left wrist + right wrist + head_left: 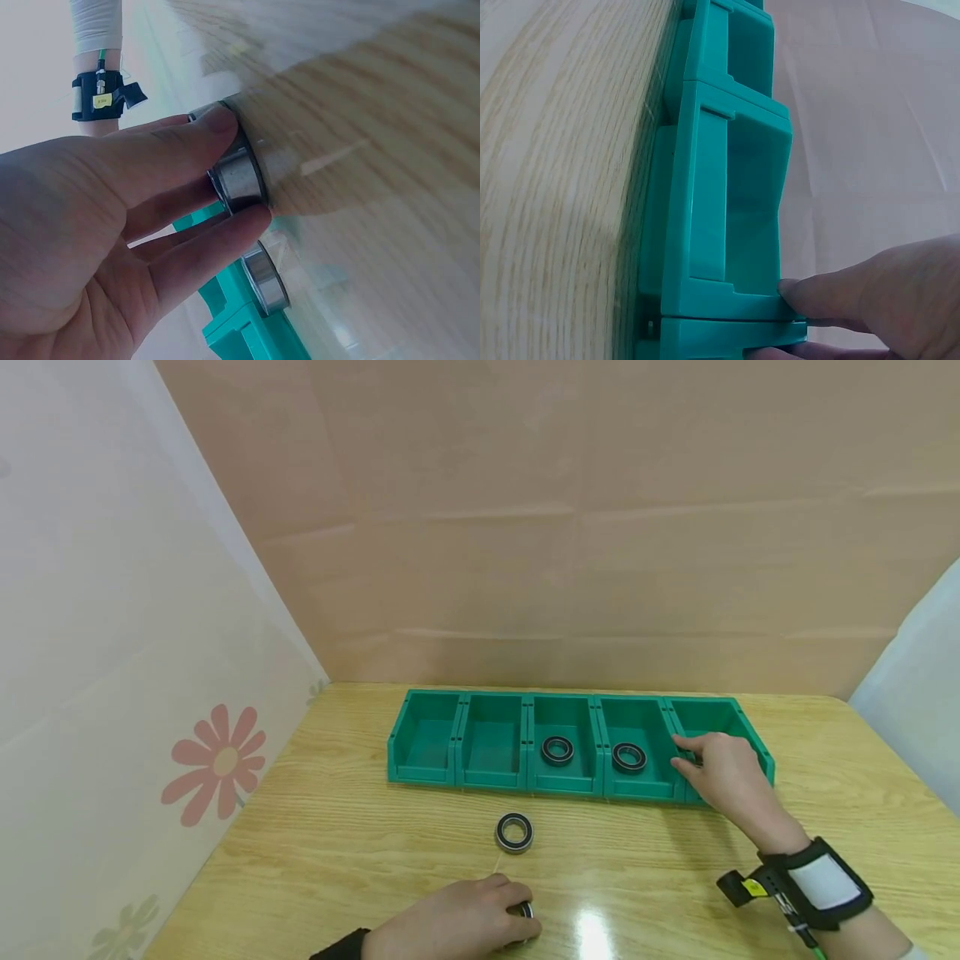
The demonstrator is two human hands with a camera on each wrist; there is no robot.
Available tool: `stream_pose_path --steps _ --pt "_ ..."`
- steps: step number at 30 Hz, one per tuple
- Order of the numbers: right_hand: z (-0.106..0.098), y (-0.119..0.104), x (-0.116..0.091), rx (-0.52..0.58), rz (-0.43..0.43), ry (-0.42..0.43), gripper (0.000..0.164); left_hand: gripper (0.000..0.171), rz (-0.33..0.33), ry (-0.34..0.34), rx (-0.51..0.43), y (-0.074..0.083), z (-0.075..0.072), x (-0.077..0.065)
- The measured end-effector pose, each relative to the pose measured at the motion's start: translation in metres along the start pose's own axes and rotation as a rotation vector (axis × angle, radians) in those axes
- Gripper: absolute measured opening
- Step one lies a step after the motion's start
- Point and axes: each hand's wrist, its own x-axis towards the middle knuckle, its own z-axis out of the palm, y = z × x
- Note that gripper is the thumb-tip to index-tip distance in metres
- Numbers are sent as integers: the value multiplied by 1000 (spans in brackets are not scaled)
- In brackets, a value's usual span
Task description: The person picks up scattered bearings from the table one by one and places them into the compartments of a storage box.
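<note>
My left hand [468, 920] pinches a ball bearing [241, 176] between thumb and fingers, on edge close over the table near its front. Another bearing [514, 832] lies flat on the wood just beyond that hand. My right hand [731, 772] reaches into the rightmost compartment of a green bin row [495, 781]. Its thumb and a finger are at the divider wall [735, 307] in the right wrist view. Something dark shows between these fingers; I cannot tell whether they grip it. Bearings lie in the middle compartment [557, 751] and the one right of it [628, 757].
The bin row stands along the back of the wooden table [337, 827], before a brown paper-like wall [480, 568]. A white sheet with flowers [217, 610] rises on the left, and a pale sheet [918, 685] on the right.
</note>
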Motion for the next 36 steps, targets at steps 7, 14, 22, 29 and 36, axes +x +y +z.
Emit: stream_pose_path --steps 7,14,22,29,36 --pt "0 -1 0 3 -3 -1 39 33 -18 -32 -20 0 -2 -2" --pt "-1 -2 1 -4 1 1 39 33 -24 -74 -53 0 -5 -3" --pt "1 -2 2 -11 5 8 39 29 -14 -68 -52 1 -7 -2" --pt "1 -1 0 -11 7 12 40 31 -18 -72 -63 1 -8 -1" --pt "2 1 0 -4 16 4 40 31 -11 -72 -66 1 -10 -2"
